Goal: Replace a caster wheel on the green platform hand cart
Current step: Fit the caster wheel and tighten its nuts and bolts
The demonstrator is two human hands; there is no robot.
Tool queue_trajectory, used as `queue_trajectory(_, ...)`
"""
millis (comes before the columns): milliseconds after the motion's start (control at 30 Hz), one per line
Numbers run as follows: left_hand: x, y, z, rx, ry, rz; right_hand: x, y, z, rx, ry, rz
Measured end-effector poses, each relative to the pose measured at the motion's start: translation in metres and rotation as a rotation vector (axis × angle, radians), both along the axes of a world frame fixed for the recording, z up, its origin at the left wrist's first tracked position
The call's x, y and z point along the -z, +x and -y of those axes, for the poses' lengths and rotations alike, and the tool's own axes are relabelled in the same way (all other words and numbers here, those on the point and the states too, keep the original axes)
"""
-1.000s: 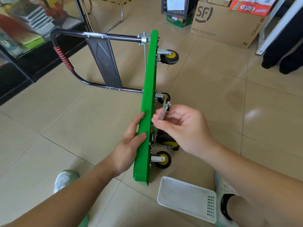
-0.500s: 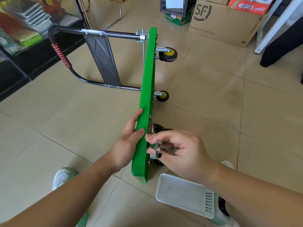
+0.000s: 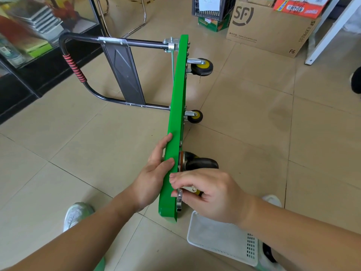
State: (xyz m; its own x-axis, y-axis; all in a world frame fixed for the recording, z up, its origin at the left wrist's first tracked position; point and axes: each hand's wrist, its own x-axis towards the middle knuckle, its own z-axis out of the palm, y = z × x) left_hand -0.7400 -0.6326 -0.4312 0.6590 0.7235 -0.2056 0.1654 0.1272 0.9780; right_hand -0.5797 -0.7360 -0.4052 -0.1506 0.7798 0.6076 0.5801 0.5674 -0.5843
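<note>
The green platform cart stands on its long edge on the tiled floor, its black handle folded out to the left. Two small yellow-hubbed casters stick out to the right. A larger black caster sits lower on the underside. My left hand grips the deck's upper edge, thumb on top. My right hand holds a small metal wrench against the underside near the deck's near end, partly covering another yellow-hubbed caster.
A white plastic basket lies on the floor under my right forearm. My shoes are on both sides of it. Cardboard boxes and a crate stand at the back, a glass cabinet at the left.
My right hand has come down with the wrench from beside the middle of the deck to the near-end caster. My left hand keeps its grip on the deck edge.
</note>
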Motion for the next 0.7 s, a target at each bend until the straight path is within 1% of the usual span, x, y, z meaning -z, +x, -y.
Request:
queue_trajectory(233, 0.002, 0.001, 0.004, -0.016, 0.043, -0.002, 0.004, -0.007, -0.001, 0.047, 0.011, -0.140)
queue_trajectory(467, 0.001, 0.002, 0.007, -0.002, 0.087, -0.039, 0.001, -0.013, -0.006, 0.185, -0.046, -0.300)
queue_trajectory(700, -0.003, 0.001, 0.009, 0.010, 0.115, -0.075, -0.007, -0.014, -0.016, 0.173, -0.188, -0.509)
